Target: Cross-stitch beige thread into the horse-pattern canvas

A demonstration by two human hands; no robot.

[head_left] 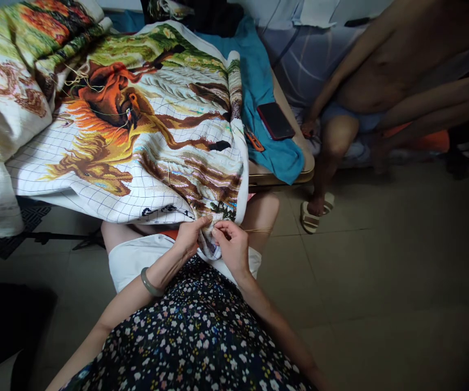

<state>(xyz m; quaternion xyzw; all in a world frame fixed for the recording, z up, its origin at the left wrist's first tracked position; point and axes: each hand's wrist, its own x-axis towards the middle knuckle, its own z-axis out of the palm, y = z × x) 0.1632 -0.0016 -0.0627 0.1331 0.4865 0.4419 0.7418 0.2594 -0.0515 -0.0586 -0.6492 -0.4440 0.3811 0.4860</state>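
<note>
A large cross-stitch cloth [145, 125] with a horse picture drapes from a table down onto my lap. My left hand [189, 236] grips the cloth's lower edge, fingers curled into the fabric; a green bangle sits on that wrist. My right hand [231, 245] is pinched closed right beside it on the same edge, and a thin thread [259, 231] runs off to the right from its fingers. A needle is too small to make out.
A dark phone [276, 120] and orange scissors [254, 139] lie on a blue cloth [267, 92] at the table's right end. Another person sits at the right, a sandalled foot [314, 214] on the tiled floor. More embroidered fabric [10, 81] is piled at left.
</note>
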